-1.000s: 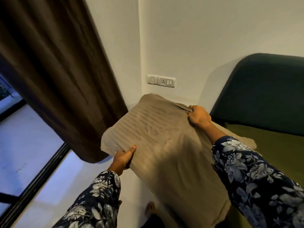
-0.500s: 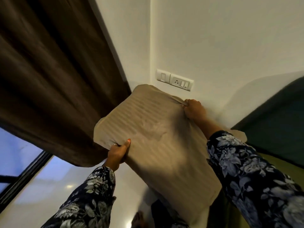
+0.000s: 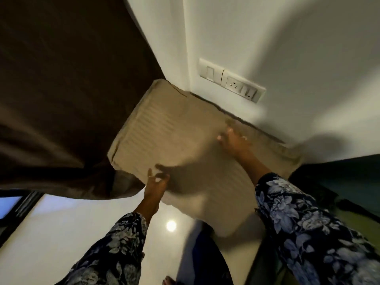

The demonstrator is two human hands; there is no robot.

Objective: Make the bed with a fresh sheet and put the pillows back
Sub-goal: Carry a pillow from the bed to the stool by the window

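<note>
Largest before us is the heavy dark-brown fabric curtain (image 3: 61, 99), hanging down the left, and beside it the plain white wall (image 3: 287, 38) that carries a white plastic switch-and-socket plate (image 3: 231, 80). Against that wall leans our task's thing, the big tan rectangular pillow in a finely striped cotton case (image 3: 164, 136), tilted, its far edge touching the wall just below the plate and one corner close to the curtain. At the right edge shows a sliver of the dark-green padded headboard (image 3: 339, 173).

Our left hand (image 3: 156, 182) hovers at the pillow's near edge with fingers spread, gripping nothing. Our right hand (image 3: 232, 140) lies over the upper face, fingers straight; whether it presses the cloth or floats just off it, the blur will not let us tell.

The risk, as we judge it: nothing clamps the pillow (it is soft and tall), so it may slump off the wall onto the glossy floor (image 3: 61, 233).
</note>
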